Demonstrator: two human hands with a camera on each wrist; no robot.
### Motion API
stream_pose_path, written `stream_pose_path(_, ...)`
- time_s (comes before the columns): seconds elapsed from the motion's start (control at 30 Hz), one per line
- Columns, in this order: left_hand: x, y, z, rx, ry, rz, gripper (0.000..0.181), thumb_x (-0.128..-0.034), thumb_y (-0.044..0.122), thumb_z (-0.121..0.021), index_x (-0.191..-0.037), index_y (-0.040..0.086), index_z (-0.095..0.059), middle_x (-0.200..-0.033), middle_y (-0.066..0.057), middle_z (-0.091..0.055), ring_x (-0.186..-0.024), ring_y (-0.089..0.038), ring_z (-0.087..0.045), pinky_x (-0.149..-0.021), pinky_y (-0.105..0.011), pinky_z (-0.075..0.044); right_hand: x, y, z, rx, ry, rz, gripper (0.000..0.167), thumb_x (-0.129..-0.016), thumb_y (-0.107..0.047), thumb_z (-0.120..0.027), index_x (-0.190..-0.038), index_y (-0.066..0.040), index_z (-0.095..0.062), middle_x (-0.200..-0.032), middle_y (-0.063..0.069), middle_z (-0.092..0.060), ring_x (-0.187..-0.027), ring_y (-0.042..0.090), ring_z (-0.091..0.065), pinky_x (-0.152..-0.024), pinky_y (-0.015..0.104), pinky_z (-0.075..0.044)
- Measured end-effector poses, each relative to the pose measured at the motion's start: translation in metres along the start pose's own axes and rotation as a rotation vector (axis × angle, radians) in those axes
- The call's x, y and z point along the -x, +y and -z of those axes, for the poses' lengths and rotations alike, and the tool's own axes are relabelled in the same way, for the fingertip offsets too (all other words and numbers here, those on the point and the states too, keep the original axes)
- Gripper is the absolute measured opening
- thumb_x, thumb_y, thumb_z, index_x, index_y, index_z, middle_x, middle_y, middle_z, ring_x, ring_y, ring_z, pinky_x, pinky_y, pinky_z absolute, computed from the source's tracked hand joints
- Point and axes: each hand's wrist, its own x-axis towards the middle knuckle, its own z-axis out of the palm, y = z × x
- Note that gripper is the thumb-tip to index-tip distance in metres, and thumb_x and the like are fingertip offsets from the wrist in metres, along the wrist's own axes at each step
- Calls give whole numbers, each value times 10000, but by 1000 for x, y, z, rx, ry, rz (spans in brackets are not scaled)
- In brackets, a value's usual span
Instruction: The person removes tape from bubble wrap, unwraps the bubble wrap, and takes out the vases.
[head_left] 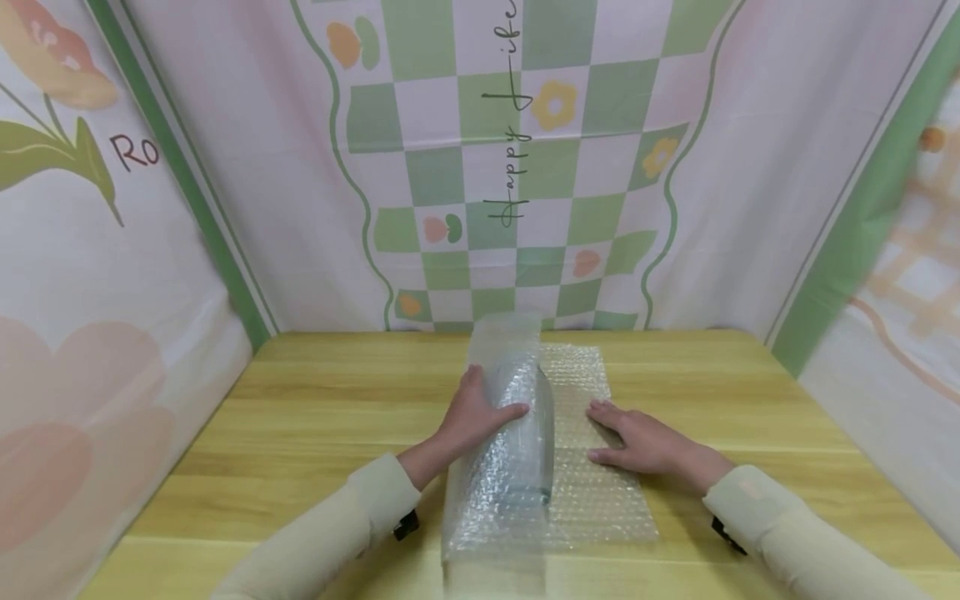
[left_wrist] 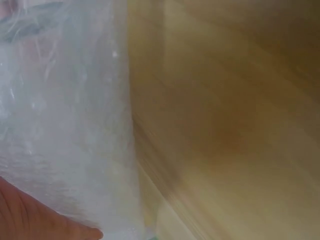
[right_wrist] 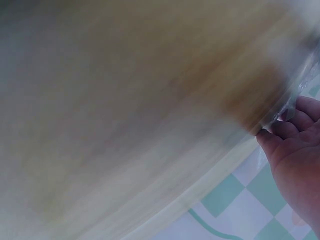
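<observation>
A clear glass vessel [head_left: 546, 433] lies lengthwise on the table, partly covered by a folded layer of bubble wrap [head_left: 498, 483]. Around its left side my left hand [head_left: 472, 418] grips the wrapped vessel, thumb over the top. The left wrist view has the thumb [left_wrist: 45, 220] against the cloudy wrap [left_wrist: 75, 115]. To the right, my right hand [head_left: 645, 440] rests with extended fingers on the edge of the flat part of the wrap [head_left: 592, 500]. In the right wrist view the right hand [right_wrist: 297, 150] touches the wrap's edge.
The wood-grain table [head_left: 330, 392] extends to both sides of the wrap. Behind it hangs a checked cloth [head_left: 491, 108] reading "Happy Life", and printed cloths flank the table left [head_left: 172, 275] and right [head_left: 847, 400].
</observation>
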Motion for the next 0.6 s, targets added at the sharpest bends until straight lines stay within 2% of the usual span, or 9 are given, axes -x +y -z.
stream_pose_path(0.3, 3, -7, 10, 62, 12, 2, 1109, -794, 485, -757, -1520, -61, -122, -1572, -238, -142, -1428, -385, -175, -1149, -483, -181, 1, 1, 0, -7, -3, -9, 830, -913, -534, -600, -1423, 89, -400, -1490, 278, -326, -1367, 460, -283, -1095, 577, -252)
stream_pose_path(0.6, 4, -16, 14, 44, 14, -7, 1141, -781, 509, -764, -1522, -60, -108, -1573, -243, -127, -1430, -389, -161, -1148, -488, -171, 0, 2, -1, -4, -2, -8, 841, -909, -548, -595, -1419, 93, -404, -1486, 279, -331, -1366, 459, -287, -1097, 571, -253)
